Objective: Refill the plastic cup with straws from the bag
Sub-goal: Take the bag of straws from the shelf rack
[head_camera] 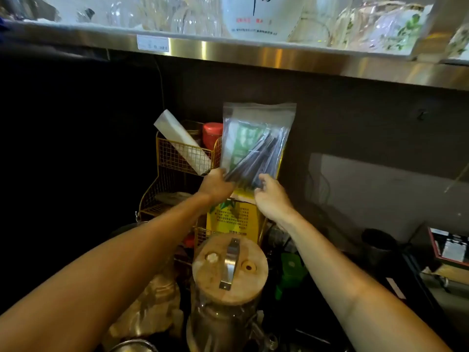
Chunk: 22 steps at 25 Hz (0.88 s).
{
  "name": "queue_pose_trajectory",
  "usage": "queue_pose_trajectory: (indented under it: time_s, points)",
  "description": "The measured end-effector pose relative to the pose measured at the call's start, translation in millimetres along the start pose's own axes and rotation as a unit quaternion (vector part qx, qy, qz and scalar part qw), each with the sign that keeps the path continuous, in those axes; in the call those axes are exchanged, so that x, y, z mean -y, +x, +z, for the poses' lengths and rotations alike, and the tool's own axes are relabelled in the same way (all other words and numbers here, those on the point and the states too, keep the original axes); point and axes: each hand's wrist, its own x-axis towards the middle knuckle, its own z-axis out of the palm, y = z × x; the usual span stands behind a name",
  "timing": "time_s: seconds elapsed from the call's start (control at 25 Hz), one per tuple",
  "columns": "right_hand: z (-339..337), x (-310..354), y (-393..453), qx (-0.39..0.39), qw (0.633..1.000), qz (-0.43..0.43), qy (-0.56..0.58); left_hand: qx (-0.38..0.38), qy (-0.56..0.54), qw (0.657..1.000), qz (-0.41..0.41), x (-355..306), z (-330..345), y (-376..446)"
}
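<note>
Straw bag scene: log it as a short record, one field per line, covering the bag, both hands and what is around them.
bag: clear zip bag, held upright, dark straws inside
left hand: left hand grips the bag's lower left corner
right hand: right hand pinches the lower right edge
behind: gold wire rack with a red-lidded jar
foreground: glass jar with wooden lid
plastic cup: cannot tell which object it is

Clear plastic zip bag (258, 115), dark thin straws (256, 158) inside, green-white printed card (241, 141). Gold wire-mesh rack (175, 153). Red round lid (212, 132). Yellow printed box (232, 217).
</note>
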Motion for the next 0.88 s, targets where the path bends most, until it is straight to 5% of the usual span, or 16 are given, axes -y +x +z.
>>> queue_pose_trajectory:
  time_s: [0.2, 0.52, 0.88]
  points:
    - [21, -1, 26, -0.067, 0.997, 0.014, -0.034, -0.035, -0.030, 0.999, -0.003, 23, 15, 27]
    - [34, -6, 55, -0.064, 0.995, 0.076, -0.004, -0.100, 0.001, 0.994, 0.045, 28, 30, 50]
    - [29, 4, 32, -0.044, 0.998, 0.014, 0.032, -0.104, -0.068, 0.985, 0.117, 14, 26, 27]
